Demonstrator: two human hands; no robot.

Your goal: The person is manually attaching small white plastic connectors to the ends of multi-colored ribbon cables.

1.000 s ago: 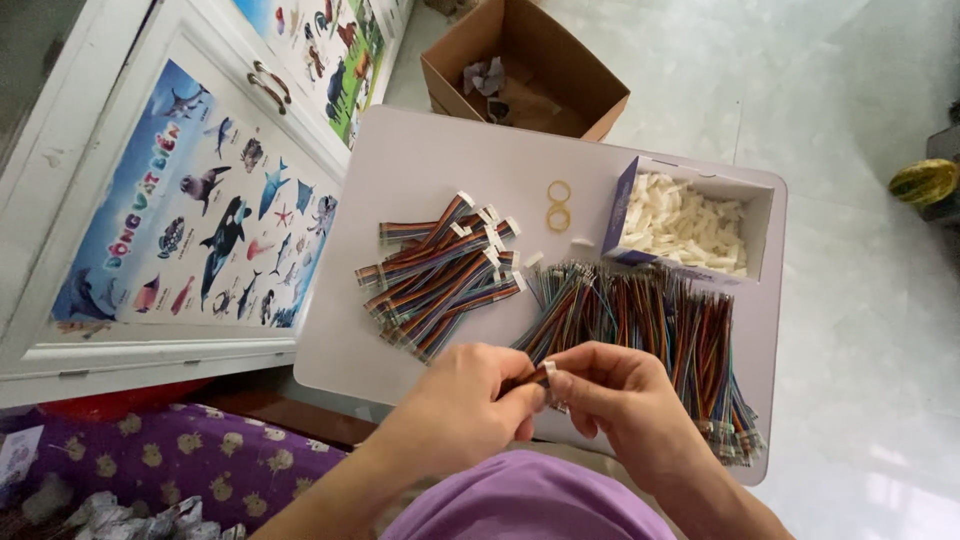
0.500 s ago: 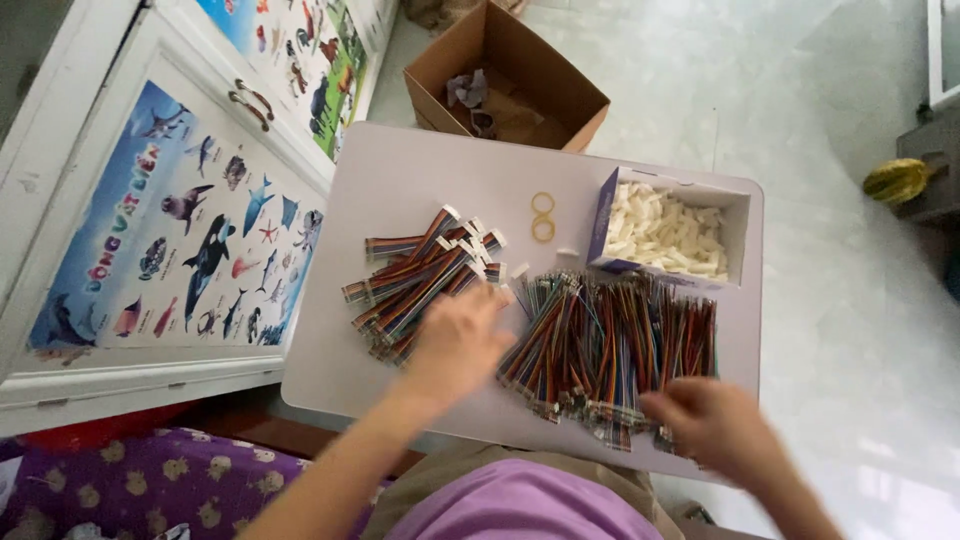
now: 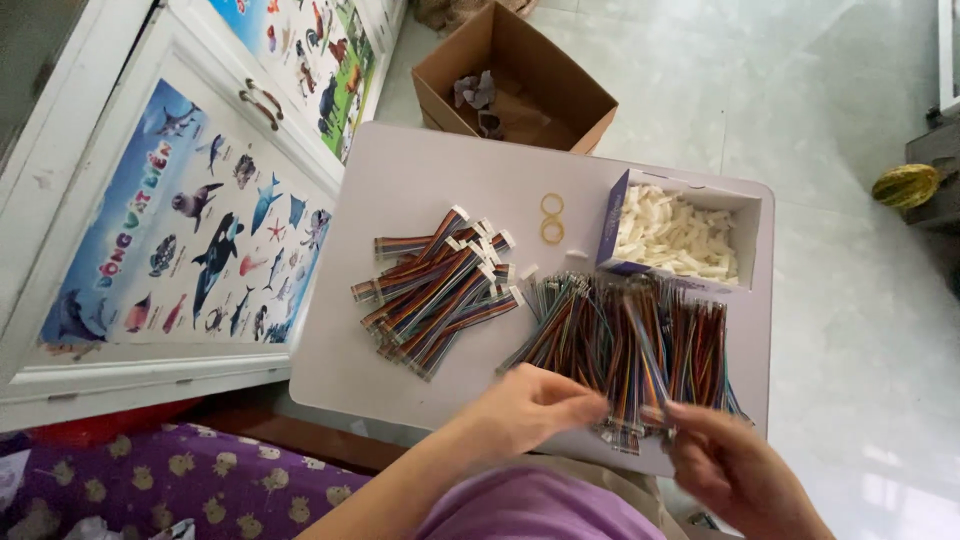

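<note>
Left hand (image 3: 525,410), fingers together, touches the loose pile of multicoloured ribbon wires (image 3: 630,350) just ahead; wires run lengthwise away. Right hand (image 3: 735,465) pinches the pile's near end.

- Our right hand (image 3: 735,470) runs off the bottom edge at lower right, so we cannot tell how its fingers close on the loose multicoloured wires (image 3: 640,350)
- Our left hand (image 3: 525,410) covers the near ends of those wires at bottom centre
- The dark pieces inside the cardboard box (image 3: 520,85) at the top are too small to identify
- The yellow-green object (image 3: 905,185) at the right edge stays unclear
</note>
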